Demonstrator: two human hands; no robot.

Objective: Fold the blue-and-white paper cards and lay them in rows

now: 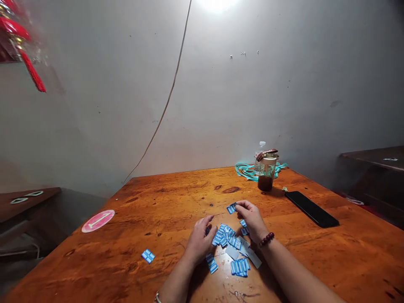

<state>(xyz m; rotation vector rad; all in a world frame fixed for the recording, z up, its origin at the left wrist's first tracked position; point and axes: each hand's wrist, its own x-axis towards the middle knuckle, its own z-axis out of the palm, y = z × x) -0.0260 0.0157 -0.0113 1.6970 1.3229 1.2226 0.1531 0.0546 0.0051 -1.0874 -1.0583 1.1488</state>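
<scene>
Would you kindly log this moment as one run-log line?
right hand: pinching card | left hand: at card pile | lone card: flat, left of left hand | phone: flat, right of right hand

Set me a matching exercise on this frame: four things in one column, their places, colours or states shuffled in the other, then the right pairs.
Column one
1. Phone
2. Round sticker
3. Brown-strapped bottle
4. Right hand

Column two
A. Partly filled with dark brown contents
B. Pinching a blue-and-white card
C. Lying flat, black, toward the right side of the wooden table
D. Pinkish red with a pale numeral, near the left edge

Right pairs: 1-C, 2-D, 3-A, 4-B
</scene>
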